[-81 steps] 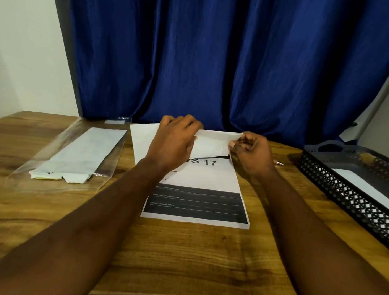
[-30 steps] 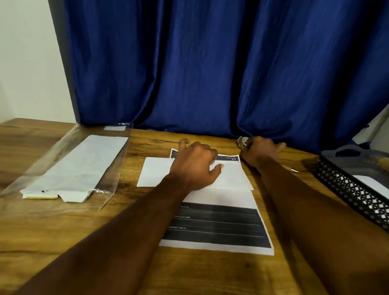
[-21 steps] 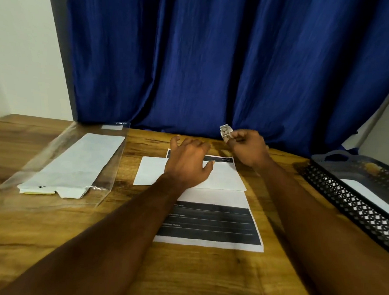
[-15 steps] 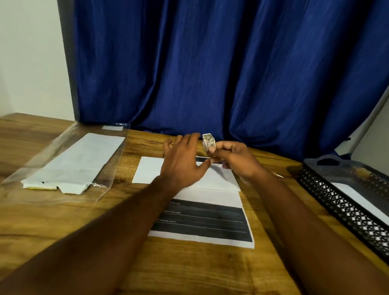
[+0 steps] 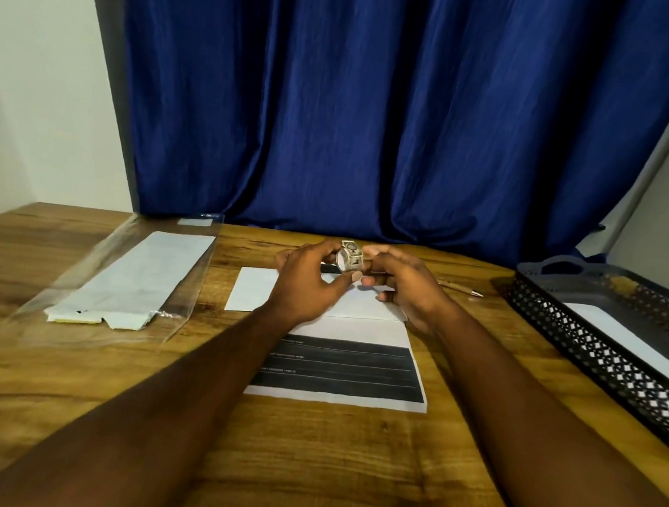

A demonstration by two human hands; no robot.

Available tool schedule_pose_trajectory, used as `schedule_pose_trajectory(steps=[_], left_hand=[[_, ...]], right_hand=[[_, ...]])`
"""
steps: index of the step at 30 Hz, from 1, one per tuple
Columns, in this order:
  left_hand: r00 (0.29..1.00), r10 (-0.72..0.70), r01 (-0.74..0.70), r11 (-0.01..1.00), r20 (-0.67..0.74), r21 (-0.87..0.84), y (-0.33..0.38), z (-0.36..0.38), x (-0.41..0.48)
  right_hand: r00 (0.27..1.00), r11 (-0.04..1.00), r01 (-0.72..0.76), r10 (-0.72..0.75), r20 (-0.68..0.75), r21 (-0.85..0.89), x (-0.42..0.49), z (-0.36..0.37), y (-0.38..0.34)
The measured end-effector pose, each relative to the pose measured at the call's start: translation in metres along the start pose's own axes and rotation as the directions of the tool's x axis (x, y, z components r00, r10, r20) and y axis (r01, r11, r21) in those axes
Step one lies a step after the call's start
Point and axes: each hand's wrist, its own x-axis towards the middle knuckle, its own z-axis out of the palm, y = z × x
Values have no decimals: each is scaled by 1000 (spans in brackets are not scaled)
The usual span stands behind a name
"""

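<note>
A small patterned roll of tape (image 5: 350, 258) is held a little above the table between both hands. My left hand (image 5: 308, 281) pinches it from the left with thumb and fingers. My right hand (image 5: 399, 282) holds it from the right. Under the hands lies a printed sheet (image 5: 338, 364) with a dark band. Its top part is folded down, showing the white back (image 5: 251, 293).
A clear plastic sleeve (image 5: 130, 277) with white envelopes inside lies at the left. A black perforated tray (image 5: 599, 344) holding white paper stands at the right. A pen (image 5: 463, 289) lies behind my right hand. A blue curtain (image 5: 371, 108) hangs behind the wooden table (image 5: 314, 465).
My right hand picked up the tape roll from the far side of the table and brought it to the middle. My left hand lifted off the folded sheet and took hold of the roll too.
</note>
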Motion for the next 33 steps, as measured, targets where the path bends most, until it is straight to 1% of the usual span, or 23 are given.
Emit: schedule_pose_trajectory(steps=[2, 3, 7, 9, 12, 16, 19, 21, 23, 27, 28, 31, 33], left_hand=[[999, 46, -47, 995, 13, 84, 0, -2, -1], [997, 74, -76, 990, 27, 117, 1, -2, -2], [990, 139, -143, 977, 40, 155, 5, -4, -4], [989, 139, -145, 975, 46, 166, 5, -4, -4], [989, 138, -145, 976, 50, 166, 3, -6, -5], [992, 120, -126, 979, 49, 159, 3, -6, -5], [994, 101, -105, 982, 30, 159, 1, -4, -4], [998, 61, -63, 987, 16, 148, 0, -3, -3], [1000, 26, -25, 987, -7, 158, 0, -3, -2], [999, -25, 31, 982, -36, 184, -1, -4, -1], [999, -31, 37, 981, -38, 189, -1, -4, -1], [999, -1, 12, 977, -49, 212, -1, -4, -2], [999, 24, -12, 969, -47, 245, -1, -4, -3]], right_hand=[[998, 1000, 21, -21, -64, -7, 2, -4, -1], [998, 1000, 28, -28, -65, -3, 2, -5, -1], [997, 995, 79, -77, 28, -56, -3, -5, -3], [992, 991, 119, -116, 41, -65, -6, -2, -5], [988, 985, 155, -154, 14, -78, -7, 1, -3], [970, 956, 234, -242, -25, -176, -2, -1, 2], [965, 950, 252, -261, -23, -182, -2, -2, 0], [971, 961, 229, -236, -25, -155, -2, -3, -1], [984, 979, 175, -179, -26, -103, -1, -4, 0], [996, 990, 84, -80, -35, 113, 2, -7, -2], [998, 989, 62, -60, -18, 135, 2, -9, -2], [997, 996, -17, 10, 81, 83, -2, -6, -1], [993, 998, -32, 26, 117, 54, -4, -1, 1]])
